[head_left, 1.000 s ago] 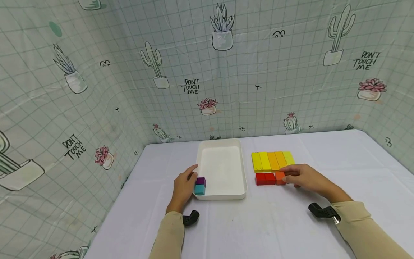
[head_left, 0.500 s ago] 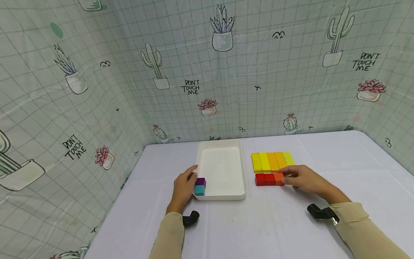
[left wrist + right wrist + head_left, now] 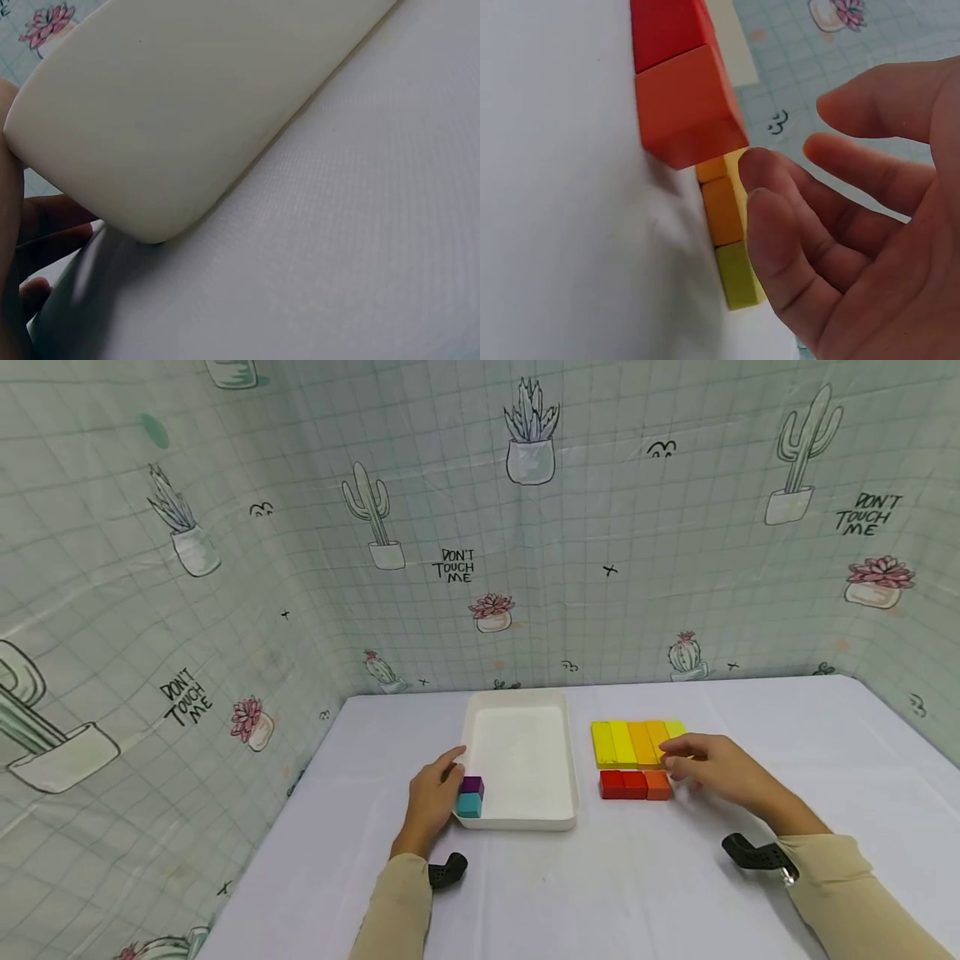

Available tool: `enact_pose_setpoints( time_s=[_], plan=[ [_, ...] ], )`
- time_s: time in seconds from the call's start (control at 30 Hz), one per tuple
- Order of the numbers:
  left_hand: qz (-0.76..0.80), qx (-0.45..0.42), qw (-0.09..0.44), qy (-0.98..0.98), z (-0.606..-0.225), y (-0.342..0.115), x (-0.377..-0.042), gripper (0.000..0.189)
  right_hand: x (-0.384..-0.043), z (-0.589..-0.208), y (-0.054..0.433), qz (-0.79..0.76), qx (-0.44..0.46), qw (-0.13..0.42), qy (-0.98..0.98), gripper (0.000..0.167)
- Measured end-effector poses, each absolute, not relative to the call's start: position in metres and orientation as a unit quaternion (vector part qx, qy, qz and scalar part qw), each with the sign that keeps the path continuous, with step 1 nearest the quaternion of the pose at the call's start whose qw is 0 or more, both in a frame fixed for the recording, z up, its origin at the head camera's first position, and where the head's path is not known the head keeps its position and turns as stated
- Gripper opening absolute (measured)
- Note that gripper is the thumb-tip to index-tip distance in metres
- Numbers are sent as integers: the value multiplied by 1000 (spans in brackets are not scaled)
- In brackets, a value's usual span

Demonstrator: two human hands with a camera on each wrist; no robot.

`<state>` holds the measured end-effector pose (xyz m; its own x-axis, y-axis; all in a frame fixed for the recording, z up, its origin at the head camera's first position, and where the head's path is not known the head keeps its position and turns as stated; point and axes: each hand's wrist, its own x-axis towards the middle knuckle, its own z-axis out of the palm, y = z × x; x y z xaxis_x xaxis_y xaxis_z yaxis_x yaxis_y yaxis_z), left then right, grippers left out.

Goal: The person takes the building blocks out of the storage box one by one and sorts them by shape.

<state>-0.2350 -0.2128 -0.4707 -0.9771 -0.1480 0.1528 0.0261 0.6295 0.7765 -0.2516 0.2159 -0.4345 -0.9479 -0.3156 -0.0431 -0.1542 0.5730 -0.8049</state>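
Observation:
At the left rim of a white tray (image 3: 525,822), my left hand (image 3: 429,802) grips the edge, thumb by the rim and fingers against the outer side. Inside the tray's near left corner sit a purple block (image 3: 472,784) and a teal block (image 3: 469,805). My right hand (image 3: 723,770) hovers just right of an orange block (image 3: 658,786), fingers loosely bent and nothing between them. In the right wrist view a small gap separates the fingertips from the orange block (image 3: 682,105). Two red blocks (image 3: 623,785) stand against its left side.
Behind the red and orange blocks lies a row of several yellow and amber blocks (image 3: 621,745), its right end partly hidden by my right hand. A white cloth covers the table (image 3: 540,893). A cactus-print curtain (image 3: 585,610) hangs behind.
My right hand pushed the orange block left against the red ones, then let go and drew slightly away. The left hand stays at the tray. The head view has shifted a little.

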Motion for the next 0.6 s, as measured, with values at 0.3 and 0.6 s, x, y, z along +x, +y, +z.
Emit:
enact_pose_setpoints(
  time_s=[0.3, 0.6],
  plan=[
    [-431, 34, 104, -895, -469, -211, -237, 38, -257, -425, 200, -470, -131, 82, 869, 50],
    [-430, 36, 98, -897, -473, -212, -237, 38, -267, -422, 162, -535, -156, 126, 821, 51]
  ],
)
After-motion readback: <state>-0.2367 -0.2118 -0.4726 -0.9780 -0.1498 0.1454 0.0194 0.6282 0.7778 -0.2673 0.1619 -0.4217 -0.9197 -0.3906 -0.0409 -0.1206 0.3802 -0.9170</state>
